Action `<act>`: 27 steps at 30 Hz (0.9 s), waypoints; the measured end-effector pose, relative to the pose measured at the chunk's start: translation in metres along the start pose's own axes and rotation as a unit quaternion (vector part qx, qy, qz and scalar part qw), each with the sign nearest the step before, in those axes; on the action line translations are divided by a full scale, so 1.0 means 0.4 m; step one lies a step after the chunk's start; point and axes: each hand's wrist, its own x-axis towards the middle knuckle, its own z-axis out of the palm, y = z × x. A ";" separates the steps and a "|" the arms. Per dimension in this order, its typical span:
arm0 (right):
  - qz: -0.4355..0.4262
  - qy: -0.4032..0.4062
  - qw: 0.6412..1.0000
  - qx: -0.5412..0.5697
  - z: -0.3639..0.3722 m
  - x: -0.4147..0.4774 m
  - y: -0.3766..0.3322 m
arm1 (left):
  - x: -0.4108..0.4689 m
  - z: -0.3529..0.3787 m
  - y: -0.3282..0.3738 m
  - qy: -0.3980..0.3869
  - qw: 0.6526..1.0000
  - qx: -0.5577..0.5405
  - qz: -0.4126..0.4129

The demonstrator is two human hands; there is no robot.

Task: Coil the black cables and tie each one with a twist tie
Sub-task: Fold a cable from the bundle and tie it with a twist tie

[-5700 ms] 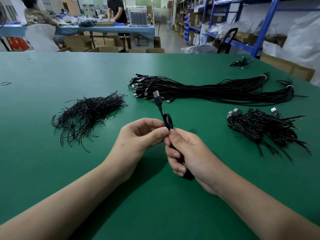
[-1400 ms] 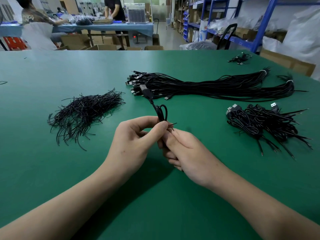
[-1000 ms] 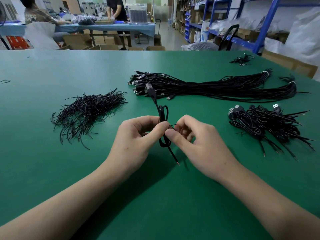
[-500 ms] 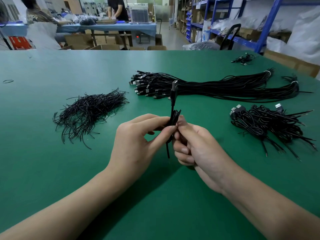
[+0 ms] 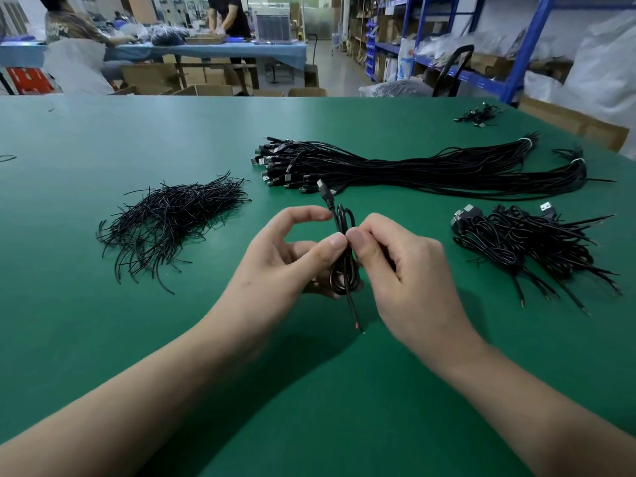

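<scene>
A coiled black cable (image 5: 345, 270) stands upright over the middle of the green table (image 5: 86, 321), its USB plug pointing up and back and its bare wire end hanging down. My left hand (image 5: 292, 259) pinches the coil at its waist with thumb and forefinger, lower fingers behind the loop. My right hand (image 5: 399, 270) pinches the same spot from the right; the twist tie is hidden between our fingertips. A loose pile of black twist ties (image 5: 172, 218) lies to the left.
A long bundle of uncoiled black cables (image 5: 413, 166) stretches across the back right. A heap of coiled, tied cables (image 5: 526, 242) sits at the right. A small cable cluster (image 5: 478, 115) lies near the far edge. Shelving and people at another table stand beyond.
The coil has turned so more of its loop shows below my fingers, and the plug now leans left. My right hand opened out from gripping the coil to pinching it beside my left thumb.
</scene>
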 end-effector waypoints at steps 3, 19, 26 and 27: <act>0.072 -0.019 0.993 0.088 0.005 0.006 0.009 | -0.005 -0.010 -0.003 -0.019 0.995 0.057 0.079; 0.012 -0.002 0.997 0.070 -0.002 -0.006 -0.015 | 0.002 -0.014 0.004 -0.042 0.984 0.161 0.057; -0.114 0.036 0.991 -0.063 -0.019 -0.004 -0.014 | -0.008 -0.006 0.023 -0.121 0.987 -0.045 -0.098; -0.111 0.033 0.991 -0.065 -0.018 -0.005 -0.012 | -0.009 -0.006 0.024 -0.116 0.986 -0.059 -0.106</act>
